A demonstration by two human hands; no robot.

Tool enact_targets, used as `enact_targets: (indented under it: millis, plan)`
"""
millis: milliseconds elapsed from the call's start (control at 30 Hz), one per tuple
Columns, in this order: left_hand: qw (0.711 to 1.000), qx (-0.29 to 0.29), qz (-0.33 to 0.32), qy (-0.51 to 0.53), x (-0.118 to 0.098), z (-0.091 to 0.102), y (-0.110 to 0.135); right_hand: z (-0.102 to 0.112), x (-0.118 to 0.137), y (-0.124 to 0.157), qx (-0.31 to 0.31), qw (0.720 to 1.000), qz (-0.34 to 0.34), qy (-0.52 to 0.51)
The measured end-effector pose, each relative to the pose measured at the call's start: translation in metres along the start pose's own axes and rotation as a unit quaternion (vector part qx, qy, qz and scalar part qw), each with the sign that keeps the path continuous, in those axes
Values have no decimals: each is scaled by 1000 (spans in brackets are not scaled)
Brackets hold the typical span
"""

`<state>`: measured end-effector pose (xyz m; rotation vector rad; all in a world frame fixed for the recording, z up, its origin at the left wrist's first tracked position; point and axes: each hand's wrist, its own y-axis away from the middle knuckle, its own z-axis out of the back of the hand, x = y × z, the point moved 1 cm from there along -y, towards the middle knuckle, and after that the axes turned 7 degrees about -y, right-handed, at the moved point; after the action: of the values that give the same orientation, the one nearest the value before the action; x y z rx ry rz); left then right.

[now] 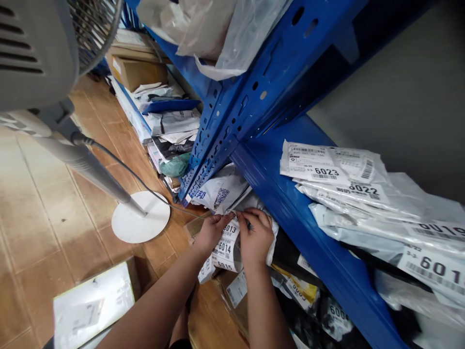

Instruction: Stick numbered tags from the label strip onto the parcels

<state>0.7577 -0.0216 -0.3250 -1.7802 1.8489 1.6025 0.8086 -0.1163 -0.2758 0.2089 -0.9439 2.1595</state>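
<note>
A strip of white number labels (224, 246), printed 6013, 6014 and 6015 with small codes, hangs between my hands near the lower shelf. My left hand (210, 236) is closed, its thumb and finger pinching the strip's upper left edge. My right hand (256, 236) is closed as well, thumb and fingertips pinched at the upper right of the strip. The fingertips of both hands nearly meet, and they partly hide the top label. Just behind them lies a white plastic parcel bag (220, 191) with a QR code.
On the blue shelf (290, 213) at right lie stacked parcel bags (332, 165) labelled 6023, 6022 and others. More parcels (336, 317) lie underneath. A fan stand (140, 228) with a trailing cord is at left. A white box (95, 310) sits lower left, beside the wooden floor (36, 232).
</note>
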Motion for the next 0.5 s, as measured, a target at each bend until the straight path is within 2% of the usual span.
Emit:
enact_targets:
  millis: [200, 367, 500]
  plan:
    - [999, -2, 26, 37, 1, 11, 4, -2, 3, -2, -18, 1000, -17, -12]
    - [998, -14, 23, 52, 1, 3, 5, -3, 2, -1, -13, 1000, -26, 0]
    - [999, -40, 9, 17, 0, 0, 3, -2, 2, -3, -5, 999, -39, -14]
